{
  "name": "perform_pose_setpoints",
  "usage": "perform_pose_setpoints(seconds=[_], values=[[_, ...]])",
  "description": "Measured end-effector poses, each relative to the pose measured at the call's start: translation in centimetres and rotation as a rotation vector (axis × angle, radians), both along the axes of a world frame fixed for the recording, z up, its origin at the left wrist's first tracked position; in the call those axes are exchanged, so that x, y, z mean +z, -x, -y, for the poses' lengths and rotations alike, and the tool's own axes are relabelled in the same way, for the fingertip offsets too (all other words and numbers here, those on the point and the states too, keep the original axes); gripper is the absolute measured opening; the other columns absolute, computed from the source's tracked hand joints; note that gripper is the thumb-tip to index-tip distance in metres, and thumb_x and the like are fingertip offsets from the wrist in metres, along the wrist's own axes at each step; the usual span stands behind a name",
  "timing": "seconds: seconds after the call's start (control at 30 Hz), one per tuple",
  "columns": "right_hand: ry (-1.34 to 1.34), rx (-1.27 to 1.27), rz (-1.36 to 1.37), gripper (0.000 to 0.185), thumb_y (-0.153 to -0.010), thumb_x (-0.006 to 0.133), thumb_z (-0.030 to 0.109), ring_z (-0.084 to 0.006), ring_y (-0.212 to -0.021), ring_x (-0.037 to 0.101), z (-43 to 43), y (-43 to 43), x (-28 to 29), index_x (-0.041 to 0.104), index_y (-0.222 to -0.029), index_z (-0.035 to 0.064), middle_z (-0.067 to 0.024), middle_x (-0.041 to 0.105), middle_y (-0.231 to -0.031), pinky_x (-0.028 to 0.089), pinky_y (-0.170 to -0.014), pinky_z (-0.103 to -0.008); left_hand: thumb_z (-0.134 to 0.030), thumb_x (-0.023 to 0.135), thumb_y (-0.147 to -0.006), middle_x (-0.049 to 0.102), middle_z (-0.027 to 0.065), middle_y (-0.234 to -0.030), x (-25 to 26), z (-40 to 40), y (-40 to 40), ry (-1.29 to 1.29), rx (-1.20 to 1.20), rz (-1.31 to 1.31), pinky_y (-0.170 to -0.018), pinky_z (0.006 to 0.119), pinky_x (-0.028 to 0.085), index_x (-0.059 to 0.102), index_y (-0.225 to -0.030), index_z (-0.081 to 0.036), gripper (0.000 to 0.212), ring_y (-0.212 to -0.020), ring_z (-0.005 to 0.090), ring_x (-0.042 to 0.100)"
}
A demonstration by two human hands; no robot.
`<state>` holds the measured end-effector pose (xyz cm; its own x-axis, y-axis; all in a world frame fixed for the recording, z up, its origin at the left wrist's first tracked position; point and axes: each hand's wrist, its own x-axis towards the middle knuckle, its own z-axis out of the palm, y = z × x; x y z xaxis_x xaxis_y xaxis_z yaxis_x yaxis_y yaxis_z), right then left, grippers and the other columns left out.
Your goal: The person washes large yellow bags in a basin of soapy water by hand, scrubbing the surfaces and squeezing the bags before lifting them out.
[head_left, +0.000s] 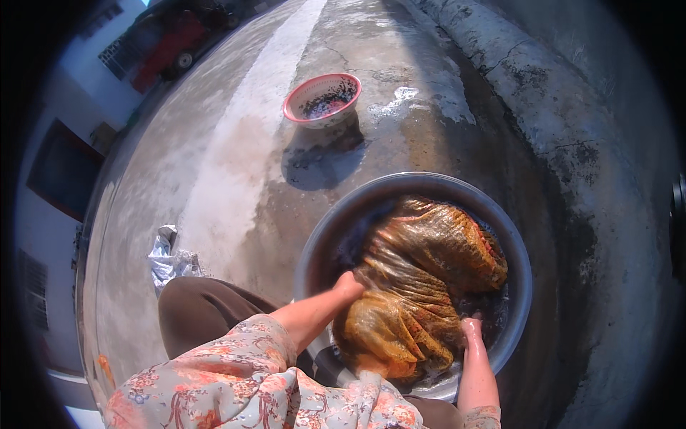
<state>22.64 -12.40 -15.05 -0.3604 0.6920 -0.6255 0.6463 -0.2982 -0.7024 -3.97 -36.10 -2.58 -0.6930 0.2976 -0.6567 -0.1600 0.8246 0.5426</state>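
A large metal basin (522, 268) stands before me on the concrete, with dark water in it. Bunched and folded across it lies a wet, patterned yellow-brown cloth (412, 279), shiny where the sun strikes it. My left hand (351, 285) grips the cloth's left edge, its fingers partly hidden in the folds. On the opposite side, my right hand (472, 325) reaches down against the cloth's right edge, wet to the forearm. Its fingers are largely hidden by cloth and water, so I cannot tell how they are closed.
Farther off, a pink-rimmed bowl (321, 118) holds dark bits and suds. A crumpled white-and-blue bag (166, 260) lies left of my knee (198, 311). A low concrete ledge (525, 64) runs along the right, and a red vehicle (177, 40) is parked far left.
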Motion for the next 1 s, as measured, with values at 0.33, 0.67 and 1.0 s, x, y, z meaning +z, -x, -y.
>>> perform_pose_setpoints(seconds=[0.33,0.67,1.0], values=[[-0.239,0.069,-0.025,0.077,-0.071,0.068,0.026,-0.0312,-0.114,0.041,-1.4,-5.2,12.5,0.027,-0.129,-0.0027,-0.0245,0.043,-0.121,0.033,-0.094,-0.0375,-0.016,0.056,-0.081,0.057,0.0091,-0.102,8.1,-1.6,0.5,-0.245,-0.032,0.441,-0.081,0.032,0.044,0.051,-0.11,-0.002,0.033,-0.093,0.0168,0.054],[-0.216,0.305,0.131,0.042,-0.087,0.044,0.019,-0.0191,-0.112,0.04,0.9,-3.0,-1.1,0.037,-0.124,0.0014,-0.0114,0.042,-0.124,0.032,-0.095,-0.0281,-0.031,0.053,-0.08,0.053,0.0219,-0.111,-5.4,-3.5,-2.7,0.502,-0.754,0.091,-0.085,0.035,0.04,0.054,-0.109,0.002,0.044,-0.102,0.0281,0.052],[-0.103,0.133,-0.47,0.043,-0.076,0.055,0.019,-0.0267,-0.106,0.049,-0.7,2.0,7.1,0.048,-0.114,0.0003,-0.0152,0.053,-0.113,0.037,-0.091,-0.0321,-0.007,0.046,-0.076,0.059,0.0176,-0.093,-9.2,0.6,6.0,0.376,-0.454,-0.189,-0.066,0.037,0.046,0.054,-0.1,0.003,0.028,-0.075,0.0264,0.059]])
